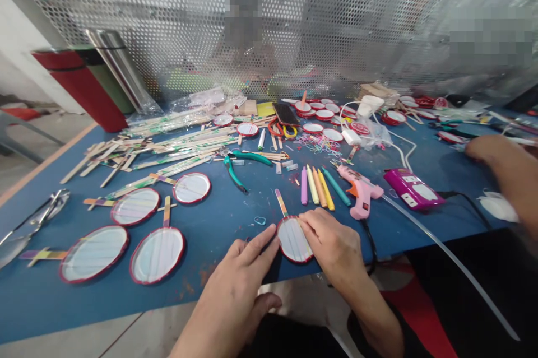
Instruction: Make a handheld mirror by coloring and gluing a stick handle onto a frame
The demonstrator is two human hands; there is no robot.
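Note:
A small round white disc with a red rim (290, 238) and a coloured stick handle lies near the table's front edge, its handle pointing away from me. My left hand (241, 277) touches the disc's left rim with outstretched fingers, thumb lower and apart. On the disc's right side, my right hand (336, 240) has its fingers bent together over the rim; the fingertips' undersides are hidden. Beyond the hands lie several coloured markers (323, 189) and a pink glue gun (360, 190). Larger finished-looking discs (157, 254) with stick handles rest at the left.
Green-handled pliers (236, 170), wooden sticks (113, 156) and a phone (286, 114) lie farther back. Flasks (84, 89) stand back left. A purple power strip (414, 189) with cables sits right, near another person's arm (504, 173). Glasses (31, 223) lie far left.

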